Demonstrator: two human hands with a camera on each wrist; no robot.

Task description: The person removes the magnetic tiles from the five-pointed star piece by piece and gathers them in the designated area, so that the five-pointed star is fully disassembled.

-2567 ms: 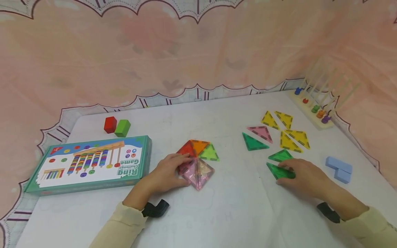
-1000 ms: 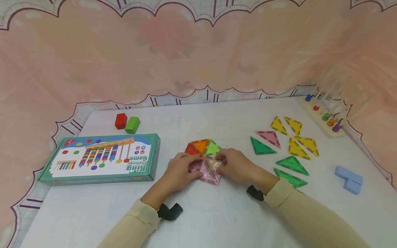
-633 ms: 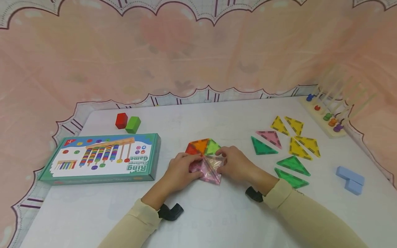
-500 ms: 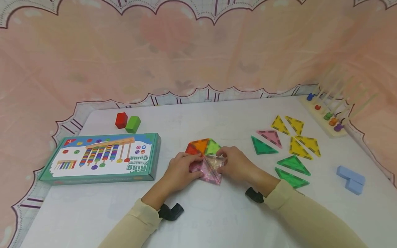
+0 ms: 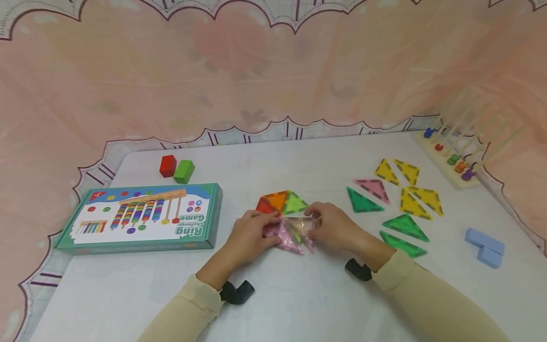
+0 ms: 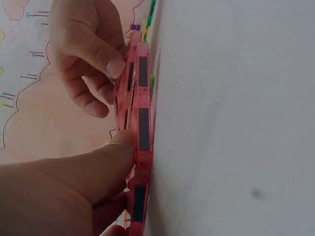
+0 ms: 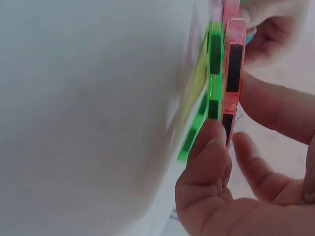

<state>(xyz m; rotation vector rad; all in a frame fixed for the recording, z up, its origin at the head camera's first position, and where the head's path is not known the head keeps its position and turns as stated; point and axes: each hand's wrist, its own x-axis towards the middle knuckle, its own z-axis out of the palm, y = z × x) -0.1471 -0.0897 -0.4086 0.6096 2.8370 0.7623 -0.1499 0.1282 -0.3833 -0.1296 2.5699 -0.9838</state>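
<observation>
The right grip (image 5: 335, 228) pinches a pink tile (image 5: 301, 225) with a green tile (image 7: 215, 54) beneath; the left grip (image 5: 251, 237) clamps its pink neighbour (image 5: 286, 238), mid-bench (image 5: 299, 299). An orange tile (image 5: 275, 201) and lime tile (image 5: 295, 203) lie just far. Edges seem to be getting aligned; next probably calls for a steady left, slight right shift

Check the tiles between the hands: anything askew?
Yes: the pink tile at the right hand is askew, splayed from the neighbouring pink tile, with a green tile showing in the gap.
</observation>
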